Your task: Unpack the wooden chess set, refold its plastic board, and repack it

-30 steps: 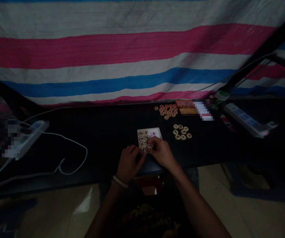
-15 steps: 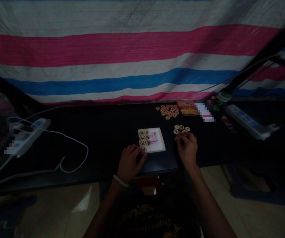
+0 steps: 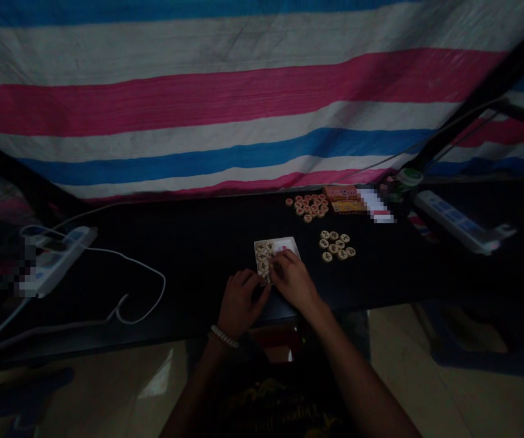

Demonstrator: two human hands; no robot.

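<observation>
Where the hands rest: white tray [image 3: 291, 245], wooden xiangqi pieces [image 3: 262, 257]
Left hand [image 3: 241, 306]: curled at tray's edge, grip unclear
Right hand [image 3: 293, 280]: curled over pieces, grip unclear

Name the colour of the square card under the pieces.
The card: white, pink marks; head view.

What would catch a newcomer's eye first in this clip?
A pink, white and blue striped tarp fills the top of the view, behind a dark table. Near the table's front edge, the left hand and right hand are at round wooden Chinese chess pieces on a white square card. More pieces lie in loose clusters to the right and farther back.
</observation>
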